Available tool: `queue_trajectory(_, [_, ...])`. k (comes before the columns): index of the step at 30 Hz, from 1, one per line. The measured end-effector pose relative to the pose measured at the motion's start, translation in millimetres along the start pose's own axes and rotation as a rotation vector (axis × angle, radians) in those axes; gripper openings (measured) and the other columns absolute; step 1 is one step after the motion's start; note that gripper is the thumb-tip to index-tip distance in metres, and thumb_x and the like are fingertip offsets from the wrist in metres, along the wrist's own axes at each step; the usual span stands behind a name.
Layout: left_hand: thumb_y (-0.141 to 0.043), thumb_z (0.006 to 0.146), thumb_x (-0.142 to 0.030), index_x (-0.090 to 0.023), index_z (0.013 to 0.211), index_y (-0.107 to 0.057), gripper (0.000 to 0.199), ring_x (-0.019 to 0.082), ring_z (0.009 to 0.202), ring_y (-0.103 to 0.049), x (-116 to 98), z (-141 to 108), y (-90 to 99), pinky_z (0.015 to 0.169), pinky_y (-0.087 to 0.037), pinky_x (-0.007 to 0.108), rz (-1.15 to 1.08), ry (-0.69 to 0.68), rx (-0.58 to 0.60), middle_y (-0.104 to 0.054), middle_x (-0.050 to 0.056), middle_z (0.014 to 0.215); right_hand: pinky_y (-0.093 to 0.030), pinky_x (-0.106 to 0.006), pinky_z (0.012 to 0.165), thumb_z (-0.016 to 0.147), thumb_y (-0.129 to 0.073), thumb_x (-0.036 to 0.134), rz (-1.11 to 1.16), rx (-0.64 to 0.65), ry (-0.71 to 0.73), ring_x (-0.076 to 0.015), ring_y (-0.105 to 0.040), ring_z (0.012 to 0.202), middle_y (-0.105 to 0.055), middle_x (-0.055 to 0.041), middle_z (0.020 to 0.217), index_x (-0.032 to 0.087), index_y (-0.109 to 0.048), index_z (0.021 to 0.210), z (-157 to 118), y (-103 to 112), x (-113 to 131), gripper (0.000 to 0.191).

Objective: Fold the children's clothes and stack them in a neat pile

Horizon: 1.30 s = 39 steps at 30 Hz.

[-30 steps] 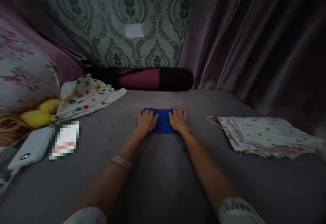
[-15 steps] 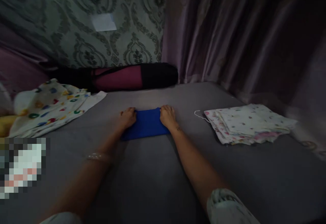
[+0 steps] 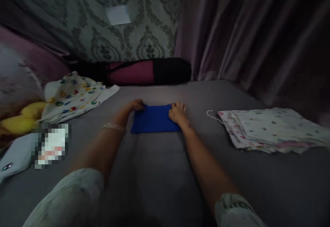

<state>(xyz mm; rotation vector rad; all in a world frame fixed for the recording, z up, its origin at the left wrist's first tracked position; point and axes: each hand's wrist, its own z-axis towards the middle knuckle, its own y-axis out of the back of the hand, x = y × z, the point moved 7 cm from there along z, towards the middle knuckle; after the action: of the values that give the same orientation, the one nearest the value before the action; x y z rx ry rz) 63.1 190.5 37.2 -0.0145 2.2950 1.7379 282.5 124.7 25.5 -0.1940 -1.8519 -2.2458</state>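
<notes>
A folded blue cloth lies flat as a rectangle on the grey bed sheet in front of me. My left hand is at its far left corner, with the fingers closed on the edge and the fingertips partly hidden. At the far right corner, my right hand has its fingers bent over the cloth and closed on it. A clear beaded bracelet circles my left wrist.
A stack of folded printed cloths with a white string lies on the right. On the left are a crumpled patterned cloth, a yellow plush item and a pale case. A pink-and-black long bag rests against the wall.
The view has turned left, so everything sits farther right. My left hand has shifted toward the cloth's far left corner, with its wrist raised; my right hand stays at the right end.
</notes>
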Motion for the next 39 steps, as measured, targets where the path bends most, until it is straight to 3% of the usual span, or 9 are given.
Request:
queue_trajectory(2, [-0.061,0.071,-0.027,-0.015,0.089,-0.07,0.023,0.021,0.087,-0.066,0.7,-3.3,-3.0,0.073,-0.047,0.024,-0.047,0.055,0.074,-0.073,0.009,0.093,-0.032,-0.045,0.097,0.089,-0.041,0.024,0.009,0.003,-0.011,-0.0317,-0.046,0.114,-0.056,-0.0169,0.122,0.013,-0.063,0.119,2.9,-2.3,-1.0,0.039])
queue_trajectory(5, [-0.061,0.069,-0.026,-0.016,0.094,-0.067,0.027,0.02,0.087,-0.063,-0.5,-14.7,5.9,0.074,-0.045,0.024,-0.094,0.041,0.013,-0.071,0.006,0.091,-0.033,-0.044,0.094,0.088,-0.041,0.025,0.023,0.017,-0.02,-0.0316,-0.046,0.114,-0.056,-0.0161,0.121,0.015,-0.063,0.119,5.6,-3.6,-1.5,0.039])
queue_trajectory(12, [-0.057,0.069,-0.027,-0.018,0.088,-0.059,0.021,0.014,0.07,-0.052,-36.3,-76.4,45.0,0.064,-0.037,0.024,-0.099,-0.309,-0.133,-0.06,-0.001,0.077,-0.033,-0.045,0.097,0.085,-0.046,0.026,0.058,0.042,-0.019,-0.0315,-0.044,0.119,-0.054,-0.0148,0.126,0.019,-0.055,0.133,5.2,12.1,-1.8,0.048])
queue_trajectory(17, [-0.057,0.07,-0.024,-0.017,0.082,-0.055,0.014,0.011,0.062,-0.045,-56.2,-112.2,60.5,0.058,-0.033,0.022,-0.216,-0.456,-0.199,-0.052,-0.004,0.067,-0.036,-0.046,0.097,0.08,-0.055,0.027,0.078,0.086,0.021,-0.032,-0.047,0.117,-0.056,-0.0131,0.119,0.022,-0.066,0.116,4.2,35.3,-6.8,0.038])
queue_trajectory(21, [-0.062,0.074,-0.028,-0.017,0.09,-0.058,0.019,0.01,0.059,-0.047,-40.6,-119.7,65.2,0.056,-0.036,0.021,-0.341,-0.451,-0.211,-0.056,-0.004,0.067,-0.041,-0.04,0.095,0.073,-0.063,0.023,0.248,0.108,0.135,-0.0271,-0.052,0.111,-0.06,-0.0092,0.114,0.021,-0.07,0.101,6.7,60.0,-15.5,0.03])
queue_trajectory(24, [-0.065,0.077,-0.035,-0.017,0.097,-0.062,0.027,0.011,0.064,-0.055,-24.2,-123.3,70.9,0.06,-0.043,0.022,-0.453,-0.437,-0.19,-0.064,-0.001,0.074,-0.046,-0.031,0.079,0.071,-0.067,0.029,0.547,0.237,0.258,-0.0194,-0.059,0.087,-0.065,-0.0026,0.088,0.019,-0.068,0.084,3.1,78.5,-13.9,0.017])
queue_trajectory(27, [-0.065,0.079,-0.04,-0.017,0.095,-0.069,0.029,0.014,0.074,-0.062,-15.2,-128.9,75.5,0.069,-0.048,0.025,-0.534,-0.426,-0.123,-0.069,0.003,0.083,-0.046,-0.029,0.069,0.068,-0.072,0.041,0.777,0.282,0.283,-0.0165,-0.059,0.072,-0.063,0.0007,0.073,0.018,-0.066,0.078,-4.9,101.5,-10.2,0.025])
queue_trajectory(32, [-0.066,0.077,-0.042,-0.018,0.091,-0.073,0.029,0.016,0.08,-0.063,-5.3,-135.4,88.0,0.073,-0.049,0.027,-0.522,-0.341,-0.17,-0.07,0.004,0.084,-0.049,-0.031,0.073,0.068,-0.074,0.043,0.878,0.193,0.279,-0.0179,-0.062,0.079,-0.068,-0.0023,0.082,0.018,-0.068,0.082,-14.3,127.2,-4.0,0.029])
queue_trajectory(39, [-0.063,0.078,-0.035,-0.016,0.094,-0.071,0.025,0.016,0.083,-0.062,-2.5,-118.1,102.2,0.075,-0.048,0.026,-0.412,-0.297,-0.365,-0.07,0.004,0.087,-0.05,-0.036,0.083,0.077,-0.063,0.03,0.78,-0.018,0.29,-0.0209,-0.064,0.089,-0.071,-0.0048,0.095,0.019,-0.07,0.096,-1.0,126.6,-6.7,0.024])
